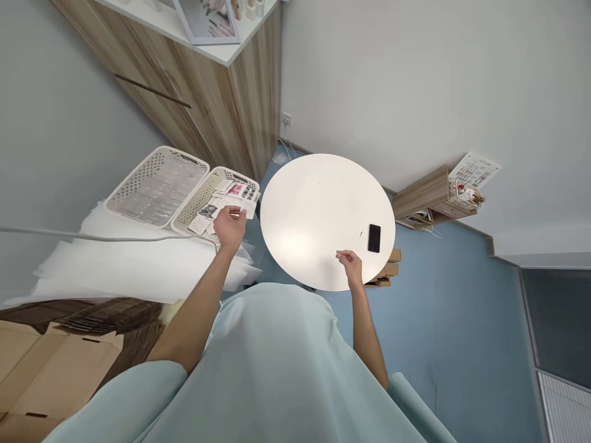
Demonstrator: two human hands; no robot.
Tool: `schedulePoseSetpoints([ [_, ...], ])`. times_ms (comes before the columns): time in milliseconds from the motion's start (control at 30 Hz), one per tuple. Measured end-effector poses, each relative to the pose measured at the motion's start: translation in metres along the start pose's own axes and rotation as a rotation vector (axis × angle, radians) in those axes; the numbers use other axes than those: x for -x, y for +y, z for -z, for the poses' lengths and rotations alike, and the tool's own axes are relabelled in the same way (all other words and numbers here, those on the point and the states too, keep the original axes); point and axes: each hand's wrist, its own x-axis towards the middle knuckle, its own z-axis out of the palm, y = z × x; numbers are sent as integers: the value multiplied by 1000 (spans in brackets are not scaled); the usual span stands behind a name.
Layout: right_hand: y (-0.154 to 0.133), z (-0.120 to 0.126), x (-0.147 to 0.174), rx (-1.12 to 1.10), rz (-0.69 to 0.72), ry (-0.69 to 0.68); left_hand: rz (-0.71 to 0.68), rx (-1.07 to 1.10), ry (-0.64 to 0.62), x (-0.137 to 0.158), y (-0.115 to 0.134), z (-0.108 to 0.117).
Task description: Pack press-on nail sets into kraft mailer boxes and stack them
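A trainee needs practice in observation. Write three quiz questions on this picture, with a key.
1. Which hand is over the round table?

2. True or false: the black phone lies on the floor.

3. What is the left hand nearest to?
A) the picture frame
B) the cards
C) the wall socket

Key:
1. The right hand.
2. False: the black phone lies on the round table.
3. B.

The left hand (231,229) is at the cards (226,200) in a basket (197,194), which adjoins a second basket (154,167) of clear packs (164,192). The right hand (351,266), in a pinch, is above the round table (318,203), near a phone (374,238).
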Motion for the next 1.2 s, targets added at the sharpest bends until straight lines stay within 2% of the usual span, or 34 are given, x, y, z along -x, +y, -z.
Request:
schedulePoseSetpoints([
  [133,13,56,-54,56,42,-9,-4,41,-3,56,36,-36],
  [300,36,121,-117,146,99,15,46,35,-126,127,66,-92],
  [400,45,151,-151,291,60,5,76,23,-190,161,80,-118],
  [500,49,169,-184,407,43,-12,114,52,-269,187,92,-135],
  [700,51,175,-231,491,-15,-83,153,66,-341,211,116,-152],
  [900,55,174,-245,580,-94,-164,157,145,-379,218,128,-156],
  [1067,57,176,-236,508,-94,-121,173,194,-435,226,130,-160],
  [1200,51,166,-201,310,-42,-175,178,227,-522,230,126,-168],
])
